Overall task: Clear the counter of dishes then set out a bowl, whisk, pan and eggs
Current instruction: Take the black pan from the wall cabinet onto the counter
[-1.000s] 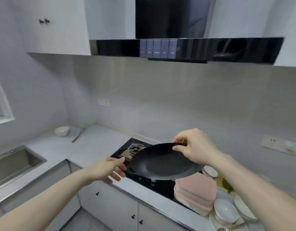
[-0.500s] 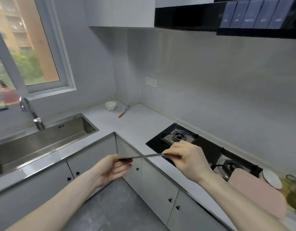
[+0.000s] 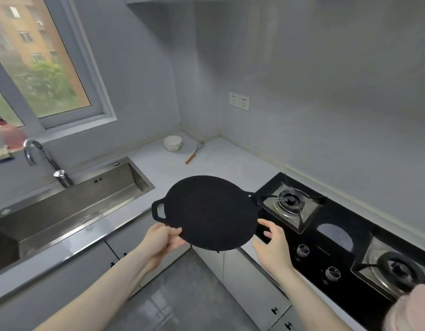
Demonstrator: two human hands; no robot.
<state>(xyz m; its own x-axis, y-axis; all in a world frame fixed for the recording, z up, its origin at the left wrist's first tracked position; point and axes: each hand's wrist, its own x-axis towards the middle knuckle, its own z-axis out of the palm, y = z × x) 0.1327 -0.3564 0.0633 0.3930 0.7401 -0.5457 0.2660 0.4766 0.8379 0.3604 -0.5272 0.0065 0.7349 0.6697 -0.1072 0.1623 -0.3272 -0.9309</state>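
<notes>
Pan (image 3: 206, 211) unmarked, in left hand (image 3: 162, 242).

One pan (image 3: 208, 212) — one bowl (image 3: 172, 143) — two burners (image 3: 290, 201).

Both my forearms come up from 6 o'clock, bare, angled inward. L hand (image 3: 162, 242) pinches the pan (image 3: 210, 212) rim at its 7 o'clock, thumb on top, fingers curled under. R hand (image 3: 273, 244) sits at approx 4 o'clock, fingers spread and relaxed, just off the edge.
</notes>
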